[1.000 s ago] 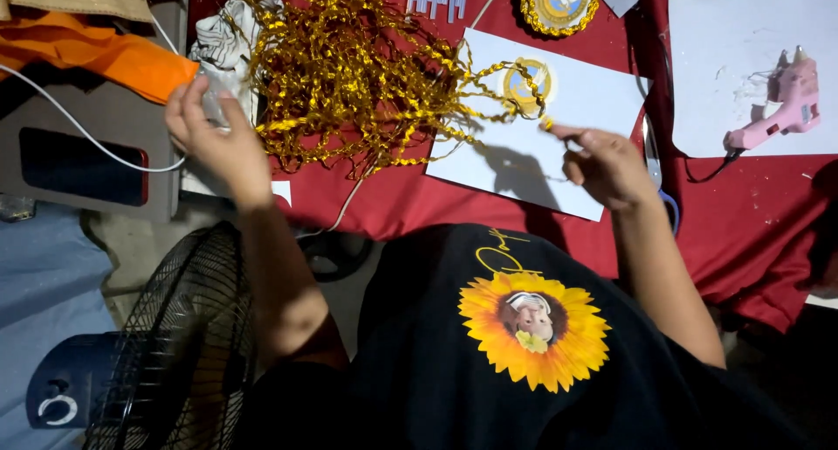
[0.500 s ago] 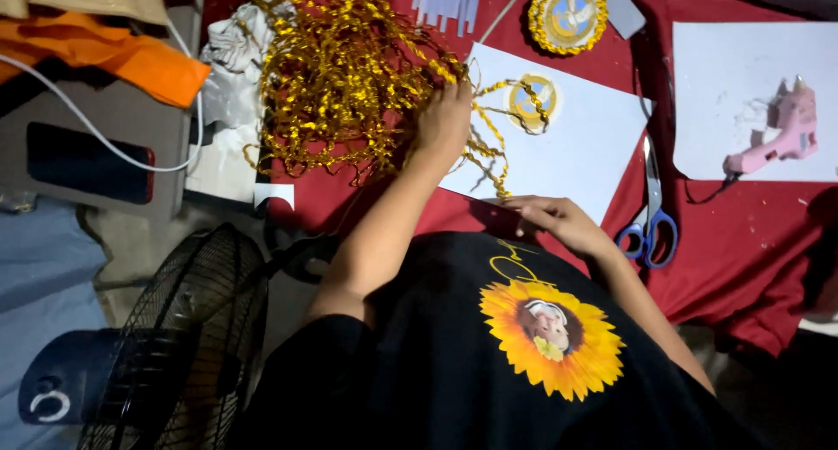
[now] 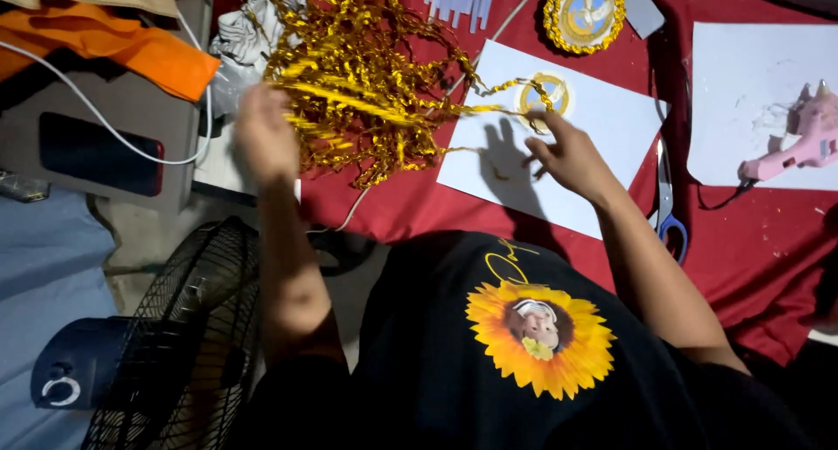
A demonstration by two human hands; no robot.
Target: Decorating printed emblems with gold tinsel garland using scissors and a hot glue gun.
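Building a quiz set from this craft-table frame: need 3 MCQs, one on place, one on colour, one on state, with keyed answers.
1. Where does the pink glue gun lie?
A. on the white sheet at the right
B. on the fan
C. on the orange cloth

2. What colour is the curly ribbon pile?
A. silver
B. gold
C. green

3. What is the left hand doing?
A. resting flat on the white sheet
B. holding scissors
C. raised at the ribbon pile, pulling a strand

Answers: 1 A, it rests on the right-hand paper; 2 B, the curls shine gold; 3 C, a strand stretches from it toward the right hand.
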